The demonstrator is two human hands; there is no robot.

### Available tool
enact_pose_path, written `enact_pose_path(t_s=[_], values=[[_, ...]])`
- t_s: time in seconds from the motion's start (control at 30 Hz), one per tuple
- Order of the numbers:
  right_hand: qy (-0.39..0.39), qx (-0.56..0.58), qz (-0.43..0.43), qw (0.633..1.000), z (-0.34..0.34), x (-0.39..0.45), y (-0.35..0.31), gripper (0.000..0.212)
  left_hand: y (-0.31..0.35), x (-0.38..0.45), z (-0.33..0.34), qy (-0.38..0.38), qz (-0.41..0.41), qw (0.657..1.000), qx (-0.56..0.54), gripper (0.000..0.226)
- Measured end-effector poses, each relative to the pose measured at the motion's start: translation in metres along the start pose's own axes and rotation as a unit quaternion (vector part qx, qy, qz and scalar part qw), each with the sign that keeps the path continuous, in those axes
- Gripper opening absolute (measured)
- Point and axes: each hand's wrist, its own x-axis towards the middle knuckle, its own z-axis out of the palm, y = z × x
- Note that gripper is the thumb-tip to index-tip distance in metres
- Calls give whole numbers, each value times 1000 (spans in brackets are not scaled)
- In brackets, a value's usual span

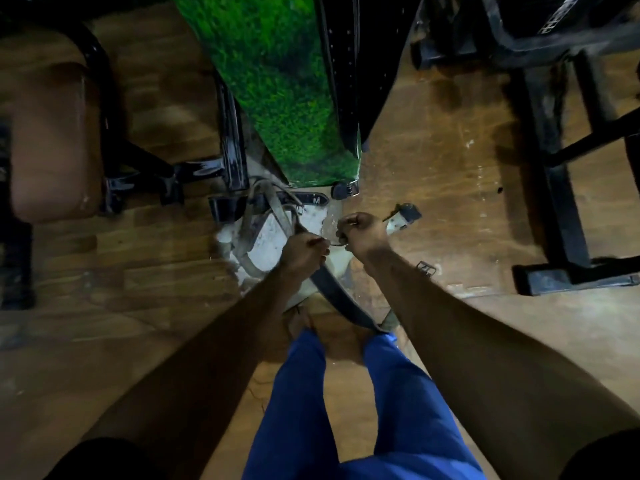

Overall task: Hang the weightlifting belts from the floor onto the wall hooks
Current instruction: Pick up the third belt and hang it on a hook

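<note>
Here, at frame centre, we are gripping a belt [332,299] in our left hand [301,249]; our right hand [362,228] is clenching its end.

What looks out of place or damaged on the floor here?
The wooden floor is broken away at the foot of the green wall panel, baring a pale patch. Belts lie tangled over it; both hands grip belts there.

Bench frame [221,161] left, rack [554,168] rt
</note>
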Motion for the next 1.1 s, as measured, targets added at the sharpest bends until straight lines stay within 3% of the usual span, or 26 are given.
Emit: enact_pose_path(t_s=[0.3,0.57,0.87,1.0,1.1], values=[[-32,-1,80,996,43,39,42,18,-67,41,-22,5,-66,998,-5,23],[-56,-55,111,991,143,141,113,20,-155,171,-70,20,-98,993,57,18],[-63,-68,162,982,218,256,262,29,-307,340,-59,4,-74,956,284,45],[-55,-125,112,984,245,298,323,14,-350,394,-42,12,-31,932,361,61],[-22,-174,71,982,256,315,351,25,-386,426,-34,16,-34,900,435,55]])
